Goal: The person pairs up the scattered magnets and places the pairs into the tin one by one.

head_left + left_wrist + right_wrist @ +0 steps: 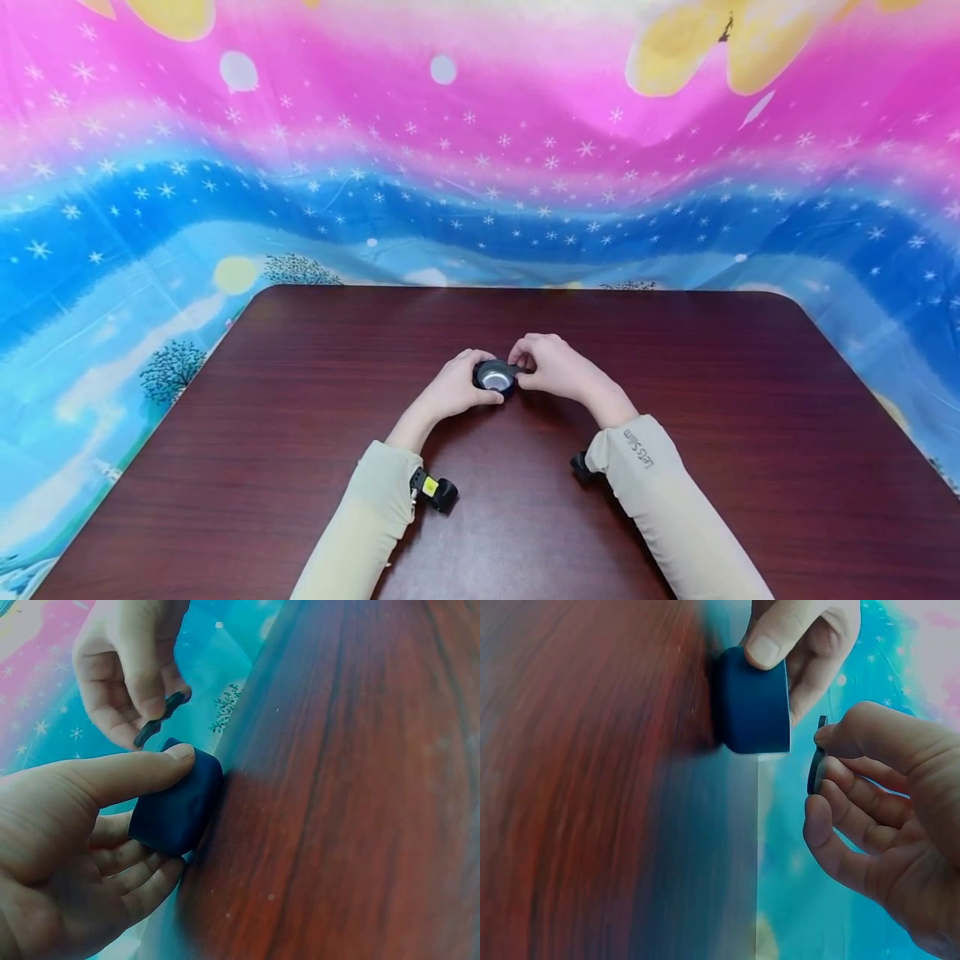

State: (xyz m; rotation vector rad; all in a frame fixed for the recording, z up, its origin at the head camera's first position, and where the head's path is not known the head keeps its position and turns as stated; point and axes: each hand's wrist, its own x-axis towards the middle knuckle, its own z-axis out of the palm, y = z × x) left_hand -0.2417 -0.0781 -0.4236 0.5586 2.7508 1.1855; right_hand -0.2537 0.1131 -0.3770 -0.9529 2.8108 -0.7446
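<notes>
A small round dark container (pixel 495 380) with a shiny silver inside rests on the table, its opening facing up. My left hand (pixel 453 387) grips it from the left, thumb on the near side and fingers around the far side. To its right, my right hand (pixel 557 367) pinches a thin dark disc, like a lid (pixel 817 769), between thumb and fingertips. In the right wrist view the disc is apart from the container, a little above the rim. The container's wall (pixel 180 806) looks smooth and dark blue in the left wrist view.
The dark red-brown wooden table (pixel 315 350) has rounded far corners. Behind and beside it hangs a colourful cloth (pixel 480 183) with snowflakes and trees. Black wrist devices (pixel 442 493) are worn at both sleeve cuffs.
</notes>
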